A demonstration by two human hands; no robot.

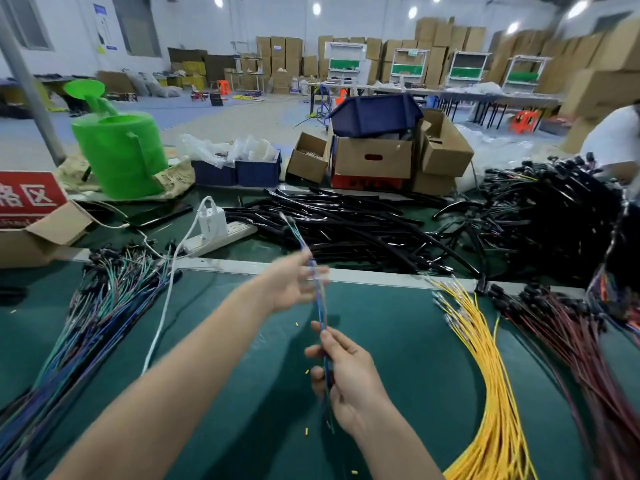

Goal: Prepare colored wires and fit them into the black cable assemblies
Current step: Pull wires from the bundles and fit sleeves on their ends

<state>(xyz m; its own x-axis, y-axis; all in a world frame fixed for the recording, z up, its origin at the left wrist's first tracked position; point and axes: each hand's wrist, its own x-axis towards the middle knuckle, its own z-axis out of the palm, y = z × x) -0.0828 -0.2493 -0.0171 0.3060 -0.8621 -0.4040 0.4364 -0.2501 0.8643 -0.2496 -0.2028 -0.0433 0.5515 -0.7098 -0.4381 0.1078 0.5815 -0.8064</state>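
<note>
A thin bundle of blue, green and red wires (321, 315) runs between my two hands above the green mat (398, 341). My right hand (341, 372) grips its lower part, fingers curled round it. My left hand (294, 284) is blurred higher up, and its fingers close around the bundle near the top. The wire tips (289, 221) reach up past it. Black cable sleeves (346, 220) lie heaped behind the mat. Yellow wires (485, 358) fan out on the right, and dark red wired assemblies (571, 334) lie beyond them.
Mixed blue and green wire assemblies (97, 306) cover the left of the mat. A white power strip (221, 237) with charger sits behind. Cardboard boxes (374, 157), a green watering can (117, 154) and a black assembly heap (554, 209) line the back. A person in white (616, 140) is at far right.
</note>
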